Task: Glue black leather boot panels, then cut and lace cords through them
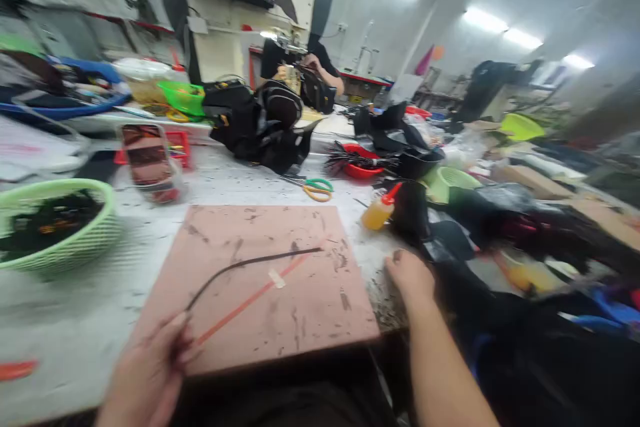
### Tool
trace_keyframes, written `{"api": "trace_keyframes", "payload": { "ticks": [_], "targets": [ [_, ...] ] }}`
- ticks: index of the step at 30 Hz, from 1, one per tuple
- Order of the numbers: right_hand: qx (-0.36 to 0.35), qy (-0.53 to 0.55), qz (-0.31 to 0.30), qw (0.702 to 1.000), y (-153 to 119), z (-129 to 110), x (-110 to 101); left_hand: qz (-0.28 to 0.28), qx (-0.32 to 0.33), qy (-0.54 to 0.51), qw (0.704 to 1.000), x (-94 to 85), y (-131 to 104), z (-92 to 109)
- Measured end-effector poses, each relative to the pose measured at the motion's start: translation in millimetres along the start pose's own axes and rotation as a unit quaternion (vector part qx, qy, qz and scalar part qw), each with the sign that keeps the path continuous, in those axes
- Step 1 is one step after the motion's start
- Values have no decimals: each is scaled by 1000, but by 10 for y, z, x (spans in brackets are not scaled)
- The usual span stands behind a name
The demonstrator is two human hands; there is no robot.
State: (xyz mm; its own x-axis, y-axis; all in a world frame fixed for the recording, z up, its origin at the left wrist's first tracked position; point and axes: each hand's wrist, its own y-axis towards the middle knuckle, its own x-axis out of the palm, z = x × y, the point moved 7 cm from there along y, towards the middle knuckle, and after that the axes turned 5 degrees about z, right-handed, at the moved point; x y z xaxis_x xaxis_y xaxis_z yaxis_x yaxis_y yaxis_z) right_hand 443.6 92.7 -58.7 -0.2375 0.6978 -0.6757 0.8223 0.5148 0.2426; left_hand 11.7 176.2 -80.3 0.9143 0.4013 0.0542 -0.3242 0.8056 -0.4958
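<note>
My left hand (pixel 150 373) pinches one end of a thin black strip (pixel 250 265) that curves up and to the right across a stained pink board (pixel 310 300). An orange line with a small piece of tape runs over the board under the strip. Off the board's right edge, my right hand (pixel 411 278) reaches into a pile of black material (pixel 450 247); its fingers are partly hidden there, and whether they grip anything is unclear.
A green basket (pixel 95 233) with dark parts stands at the left. Green-handled scissors (pixel 317 188), an orange squeeze bottle (pixel 380 211) and a red bowl (pixel 360 170) lie behind the board. Black bags (pixel 265 123) are heaped further back. Another person (pixel 320 70) works at the far end.
</note>
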Motion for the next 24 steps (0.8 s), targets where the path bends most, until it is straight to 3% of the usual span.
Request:
{"api": "trace_keyframes", "payload": {
  "ticks": [2, 5, 6, 8, 12, 17, 24],
  "targets": [
    [-1, 77, -18, 997, -87, -65, 116, -35, -20, -44, 998, 162, -99, -10],
    [-29, 213, -53, 975, -459, -407, 305, -120, 1, -42, 992, 427, -285, -22],
    [-47, 266, -73, 960, -630, -571, 348, -148, 9, -38, 988, 504, -354, -43],
    [-98, 423, -128, 891, -987, -945, 384, -194, 17, -30, 980, 625, -482, -107],
    [-227, 471, -193, 830, -1514, -1509, 362, -254, 16, -27, 967, 734, -622, -231],
    [-166, 548, -204, 794, -1640, -1553, 433, -273, -7, -69, 960, 696, -646, -253],
    [-197, 487, -229, 819, -1747, -1476, 517, -264, 32, 5, 964, 636, -684, -260]
  ]
}}
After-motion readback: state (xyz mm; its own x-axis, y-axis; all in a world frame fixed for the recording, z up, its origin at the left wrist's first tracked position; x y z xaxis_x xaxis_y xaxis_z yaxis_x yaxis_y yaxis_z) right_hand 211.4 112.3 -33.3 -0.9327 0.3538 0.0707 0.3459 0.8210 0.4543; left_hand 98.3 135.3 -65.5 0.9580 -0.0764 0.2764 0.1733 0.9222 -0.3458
